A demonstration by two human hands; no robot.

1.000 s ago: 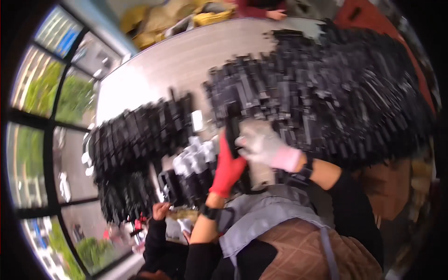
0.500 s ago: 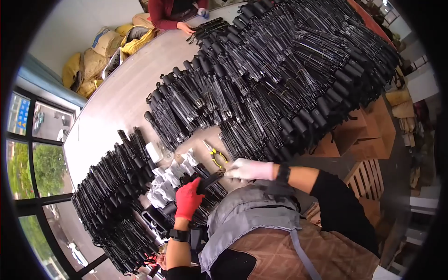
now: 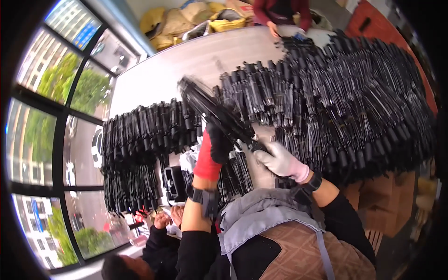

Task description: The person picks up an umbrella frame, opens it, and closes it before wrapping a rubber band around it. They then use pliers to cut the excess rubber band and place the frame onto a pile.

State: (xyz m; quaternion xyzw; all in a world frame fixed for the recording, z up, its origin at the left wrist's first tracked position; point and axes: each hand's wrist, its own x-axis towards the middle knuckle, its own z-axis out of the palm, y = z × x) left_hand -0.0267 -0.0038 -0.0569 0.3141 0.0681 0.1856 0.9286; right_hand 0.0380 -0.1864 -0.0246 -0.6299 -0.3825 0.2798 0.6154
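Note:
My left hand (image 3: 212, 151), in a red and black glove, grips the middle of a long black folded frame (image 3: 212, 109) that slants up and to the left above the table. In a white glove, my right hand (image 3: 279, 161) holds the same frame at its lower right end. The frame is blurred from motion. Beneath my hands lie a short bundle of black rods (image 3: 235, 175) and a small black box-shaped part (image 3: 173, 183). Large piles of the same black frames (image 3: 345, 93) cover the right half of the table.
Another row of black frames (image 3: 140, 140) runs along the table's left side by the windows. A person in a red top (image 3: 280, 11) works at the far edge. Another person (image 3: 154, 242) crouches at lower left. Yellow sacks (image 3: 186, 21) lie beyond the table (image 3: 186, 65).
The view has swung around. Both hands have lifted a long black frame off the table; half a second ago they were low on the surface near small parts.

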